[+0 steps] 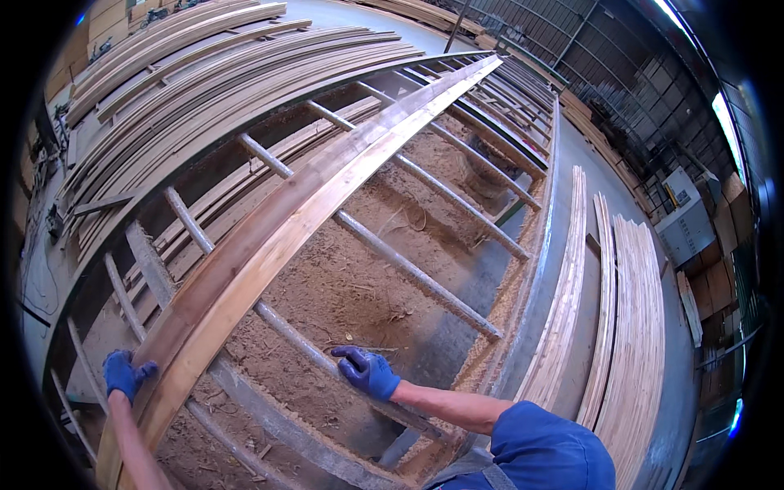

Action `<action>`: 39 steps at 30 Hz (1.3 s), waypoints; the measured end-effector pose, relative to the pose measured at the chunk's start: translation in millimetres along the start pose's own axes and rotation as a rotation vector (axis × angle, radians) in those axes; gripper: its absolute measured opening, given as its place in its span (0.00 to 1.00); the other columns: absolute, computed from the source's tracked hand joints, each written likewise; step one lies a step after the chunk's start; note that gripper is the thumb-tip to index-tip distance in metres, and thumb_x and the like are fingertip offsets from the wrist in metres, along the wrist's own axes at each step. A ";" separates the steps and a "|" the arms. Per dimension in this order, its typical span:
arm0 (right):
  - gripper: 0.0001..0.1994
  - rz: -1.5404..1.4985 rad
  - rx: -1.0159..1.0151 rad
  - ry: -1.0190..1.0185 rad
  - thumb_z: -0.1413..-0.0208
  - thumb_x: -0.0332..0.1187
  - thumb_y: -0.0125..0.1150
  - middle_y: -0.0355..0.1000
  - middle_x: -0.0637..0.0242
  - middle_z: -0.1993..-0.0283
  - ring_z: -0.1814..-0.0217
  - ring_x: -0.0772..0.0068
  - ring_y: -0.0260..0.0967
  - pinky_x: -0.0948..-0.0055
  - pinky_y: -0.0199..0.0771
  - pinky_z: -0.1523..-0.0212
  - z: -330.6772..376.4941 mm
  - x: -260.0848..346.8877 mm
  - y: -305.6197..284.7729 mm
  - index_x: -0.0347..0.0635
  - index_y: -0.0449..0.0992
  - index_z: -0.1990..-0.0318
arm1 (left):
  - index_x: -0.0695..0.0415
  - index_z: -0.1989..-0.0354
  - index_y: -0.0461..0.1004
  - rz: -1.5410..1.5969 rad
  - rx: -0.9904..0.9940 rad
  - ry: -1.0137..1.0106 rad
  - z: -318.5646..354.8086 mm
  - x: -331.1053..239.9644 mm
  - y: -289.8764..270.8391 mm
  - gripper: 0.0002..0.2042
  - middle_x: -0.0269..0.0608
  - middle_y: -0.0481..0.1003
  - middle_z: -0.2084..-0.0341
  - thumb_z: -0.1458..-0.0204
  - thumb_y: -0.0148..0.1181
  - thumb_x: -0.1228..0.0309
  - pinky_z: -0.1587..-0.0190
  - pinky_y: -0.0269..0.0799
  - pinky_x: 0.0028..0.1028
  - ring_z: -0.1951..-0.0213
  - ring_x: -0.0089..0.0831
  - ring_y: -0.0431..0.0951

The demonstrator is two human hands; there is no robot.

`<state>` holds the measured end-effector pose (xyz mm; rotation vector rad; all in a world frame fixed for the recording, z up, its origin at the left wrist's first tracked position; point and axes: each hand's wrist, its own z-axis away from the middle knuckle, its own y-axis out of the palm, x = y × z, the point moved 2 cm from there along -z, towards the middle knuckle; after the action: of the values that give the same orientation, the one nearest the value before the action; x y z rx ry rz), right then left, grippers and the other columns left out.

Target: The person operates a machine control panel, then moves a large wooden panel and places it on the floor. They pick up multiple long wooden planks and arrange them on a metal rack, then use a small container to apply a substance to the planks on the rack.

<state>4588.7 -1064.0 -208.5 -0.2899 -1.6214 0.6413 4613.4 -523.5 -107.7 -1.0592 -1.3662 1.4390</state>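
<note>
A long wooden plank lies lengthwise across the metal rollers of a conveyor frame, running from the lower left to the upper middle. My left hand, in a blue glove, rests against the plank's left edge near its close end. My right hand, also in a blue glove, hangs over the rollers to the right of the plank, fingers apart, holding nothing. A blue sleeve covers my right upper arm.
Sawdust covers the floor under the rollers. Many planks are stacked along the left of the frame. More boards lie in piles on the right, beyond the frame's metal rail. A grey cabinet stands far right.
</note>
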 end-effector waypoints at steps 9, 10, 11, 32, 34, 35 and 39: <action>0.15 0.004 -0.029 0.059 0.39 0.42 0.55 0.77 0.51 0.60 0.57 0.50 0.76 0.59 0.76 0.59 8.8 2.2 -3.4 0.47 0.75 0.49 | 0.63 0.87 0.71 0.092 -0.033 0.137 76.9 -25.6 -49.0 0.29 0.58 0.69 0.86 0.73 0.76 0.47 0.78 0.61 0.45 0.82 0.56 0.67; 0.15 0.010 -0.033 0.063 0.39 0.42 0.55 0.77 0.51 0.60 0.57 0.50 0.76 0.59 0.76 0.59 10.4 2.7 -6.4 0.48 0.75 0.48 | 0.62 0.88 0.69 0.123 -0.015 0.156 86.9 -34.9 -60.4 0.27 0.54 0.66 0.89 0.71 0.77 0.50 0.79 0.59 0.43 0.86 0.46 0.66; 0.15 0.017 -0.038 0.068 0.39 0.42 0.54 0.77 0.50 0.60 0.58 0.50 0.76 0.58 0.76 0.60 12.1 2.9 -9.8 0.48 0.75 0.48 | 0.61 0.89 0.67 0.245 0.128 0.065 98.4 -43.3 -71.6 0.25 0.45 0.60 0.92 0.66 0.77 0.56 0.80 0.57 0.41 0.86 0.30 0.64; 0.12 -1.496 -0.435 0.321 0.38 0.33 0.53 0.78 0.58 0.56 0.55 0.61 0.76 0.61 0.78 0.50 -45.4 -73.3 -200.8 0.35 0.74 0.52 | 0.62 0.56 0.75 0.322 0.192 0.179 391.6 -191.8 -59.4 0.32 0.60 0.74 0.79 0.52 0.61 0.40 0.73 0.67 0.51 0.77 0.60 0.73; 0.15 -1.460 -0.393 0.281 0.36 0.36 0.52 0.77 0.60 0.53 0.54 0.64 0.76 0.62 0.77 0.47 -27.6 -64.0 -194.4 0.37 0.73 0.49 | 0.58 0.50 0.74 0.194 0.147 0.174 397.9 -179.9 -63.1 0.34 0.60 0.75 0.77 0.54 0.63 0.39 0.76 0.67 0.49 0.78 0.57 0.73; 0.16 -1.543 -0.319 0.286 0.36 0.38 0.52 0.76 0.60 0.52 0.53 0.63 0.76 0.62 0.76 0.47 -18.3 -50.5 -186.0 0.37 0.73 0.48 | 0.58 0.50 0.74 0.103 0.093 0.288 414.0 -140.6 -39.3 0.34 0.60 0.75 0.76 0.55 0.63 0.39 0.76 0.67 0.48 0.78 0.56 0.73; 0.23 -1.691 -0.187 0.283 0.38 0.48 0.55 0.75 0.61 0.48 0.49 0.63 0.74 0.59 0.76 0.46 32.4 -4.3 -163.2 0.41 0.70 0.44 | 0.48 0.49 0.76 -0.030 0.058 0.292 451.0 -96.9 -24.7 0.26 0.58 0.74 0.74 0.51 0.62 0.44 0.77 0.68 0.45 0.78 0.53 0.74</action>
<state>4586.7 -1206.3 -122.1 0.7989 -1.1136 -0.8109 4205.6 -736.1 -63.9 -1.1558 -1.1205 1.2385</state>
